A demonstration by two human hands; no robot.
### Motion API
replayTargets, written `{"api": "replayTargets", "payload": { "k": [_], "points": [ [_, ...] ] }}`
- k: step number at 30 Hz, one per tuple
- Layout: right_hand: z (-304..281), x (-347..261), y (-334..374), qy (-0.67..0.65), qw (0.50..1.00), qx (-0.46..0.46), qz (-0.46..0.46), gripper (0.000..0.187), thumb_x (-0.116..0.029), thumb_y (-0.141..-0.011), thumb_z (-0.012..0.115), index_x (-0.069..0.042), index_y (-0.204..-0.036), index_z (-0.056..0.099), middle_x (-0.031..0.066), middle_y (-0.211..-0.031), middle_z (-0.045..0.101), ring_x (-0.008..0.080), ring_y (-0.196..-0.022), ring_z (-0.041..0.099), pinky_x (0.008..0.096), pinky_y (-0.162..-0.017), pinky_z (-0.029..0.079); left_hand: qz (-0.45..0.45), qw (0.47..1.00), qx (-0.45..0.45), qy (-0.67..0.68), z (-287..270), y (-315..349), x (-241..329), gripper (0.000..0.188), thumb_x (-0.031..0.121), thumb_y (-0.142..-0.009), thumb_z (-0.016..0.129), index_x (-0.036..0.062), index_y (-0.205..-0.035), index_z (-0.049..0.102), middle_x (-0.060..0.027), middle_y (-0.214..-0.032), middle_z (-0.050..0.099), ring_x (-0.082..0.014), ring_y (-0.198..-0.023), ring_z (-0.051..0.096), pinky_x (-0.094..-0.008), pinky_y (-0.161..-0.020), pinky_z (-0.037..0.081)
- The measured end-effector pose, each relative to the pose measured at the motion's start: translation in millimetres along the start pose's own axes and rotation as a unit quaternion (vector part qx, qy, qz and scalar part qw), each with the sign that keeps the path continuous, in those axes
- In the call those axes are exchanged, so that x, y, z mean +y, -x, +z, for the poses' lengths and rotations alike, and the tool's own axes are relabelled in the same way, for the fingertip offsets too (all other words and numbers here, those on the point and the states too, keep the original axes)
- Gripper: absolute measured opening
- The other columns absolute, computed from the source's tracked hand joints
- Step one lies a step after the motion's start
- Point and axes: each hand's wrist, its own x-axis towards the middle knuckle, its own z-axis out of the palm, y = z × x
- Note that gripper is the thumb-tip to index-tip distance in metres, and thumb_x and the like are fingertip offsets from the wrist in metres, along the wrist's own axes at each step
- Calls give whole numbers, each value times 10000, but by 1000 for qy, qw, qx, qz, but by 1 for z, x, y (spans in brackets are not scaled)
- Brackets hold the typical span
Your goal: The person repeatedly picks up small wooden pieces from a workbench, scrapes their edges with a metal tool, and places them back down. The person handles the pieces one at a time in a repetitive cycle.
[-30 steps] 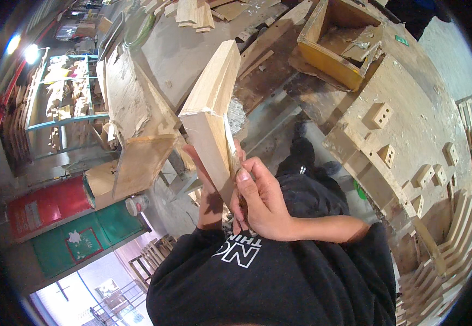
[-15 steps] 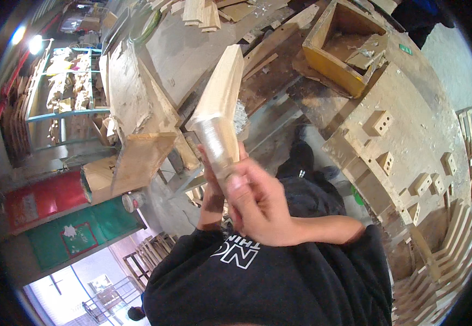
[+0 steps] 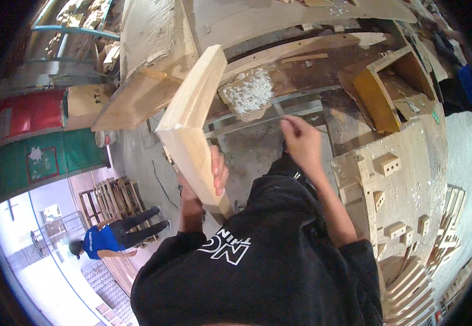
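Note:
My left hand (image 3: 218, 171) is wrapped round a pale, angled wooden piece (image 3: 189, 127), its fingers on the piece's right side. The wood bends about midway; its upper arm slants up and right, and its lower end reaches down near my shirt. My right hand (image 3: 304, 145) is off the wood, over the gap beside the workbench. Its fingers are curled together, and whatever they may hold is hidden. Beyond the hands, a white, lumpy mass (image 3: 249, 91) lies on a small board, nearest to the bent piece.
A yellow-sided wooden box (image 3: 380, 100) stands on the right bench (image 3: 410, 190), near several small drilled wooden blocks (image 3: 389, 164). Stacked slats (image 3: 410, 288) lie at lower right. A cardboard box (image 3: 86, 103) is at left. A person in a blue top (image 3: 102, 240) is at lower left.
My right hand has come off the wooden piece and moved right. The left hand still holds the piece, now lower and further left in view. The view has turned, and a person shows at lower left.

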Motion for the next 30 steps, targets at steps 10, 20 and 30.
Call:
{"api": "replayTargets", "payload": {
  "k": [10,20,30],
  "points": [
    [196,54,-97,391,884,-123,-226,182,-86,-827,556,-77,-933,703,156,-793,673,311,-724,684,438,-603,553,83,995,48,-6,-17,45,4,627,593,-820,595,-26,-807,495,-151,-607,542,-249,-448,533,-314,-384,446],
    [196,72,-75,435,835,-160,-296,105,-97,-810,584,-89,-787,686,102,-820,688,255,-777,698,389,-647,549,53,996,68,-4,-8,41,7,628,595,-822,590,-26,-796,500,-149,-599,537,-243,-445,535,-309,-385,452],
    [154,51,-47,443,860,-202,-153,142,-75,-833,548,-67,-876,683,123,-833,702,304,-794,700,403,-693,562,40,999,34,-13,-8,40,10,623,592,-824,588,-24,-788,502,-144,-591,534,-240,-440,534,-308,-383,451]
  ]
}}
